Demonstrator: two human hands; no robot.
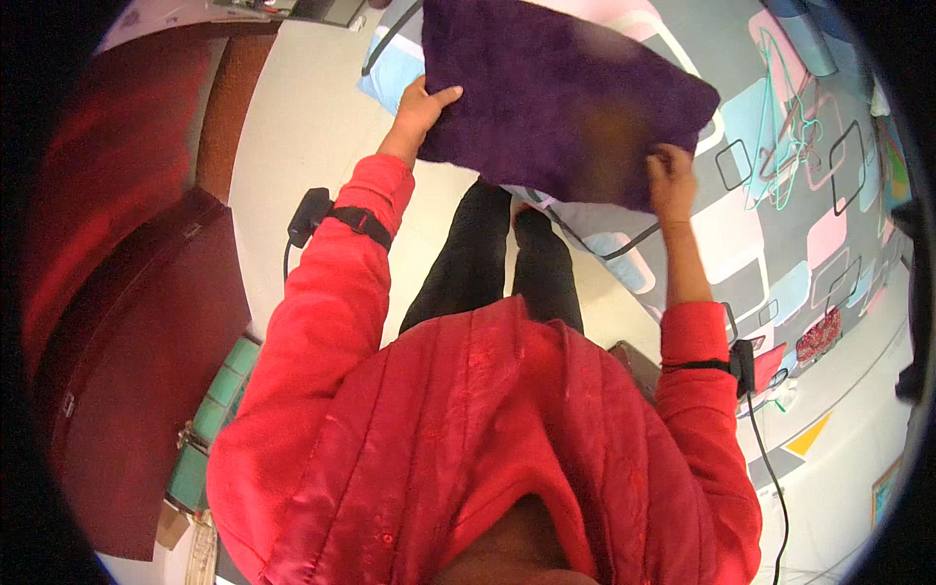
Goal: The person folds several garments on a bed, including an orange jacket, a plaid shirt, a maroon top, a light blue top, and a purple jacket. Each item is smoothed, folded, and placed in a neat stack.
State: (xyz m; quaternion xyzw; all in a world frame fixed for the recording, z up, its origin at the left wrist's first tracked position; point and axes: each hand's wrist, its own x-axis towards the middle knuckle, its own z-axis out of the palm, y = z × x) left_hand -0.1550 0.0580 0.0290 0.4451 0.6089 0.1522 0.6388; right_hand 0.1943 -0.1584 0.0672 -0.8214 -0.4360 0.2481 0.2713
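Note:
A dark purple cloth [546,93] with a soft, towel-like nap is spread out between my two hands above a patterned bed sheet [736,229]. Its left edge is pinched in my left hand [421,109], the thumb lying on top. At the lower right corner, my right hand [673,183] grips the cloth with bent fingers, slightly blurred. A paler, brownish patch shows near the middle of the cloth. Part of the sheet and the bed edge is hidden behind it.
Several turquoise wire hangers [780,127] lie on the sheet at right, with a red patterned item [819,334] nearer. A dark red cabinet [156,380] and green boxes [214,400] stand at left. Pale floor [292,127] runs between cabinet and bed. Cables hang from devices strapped to both arms.

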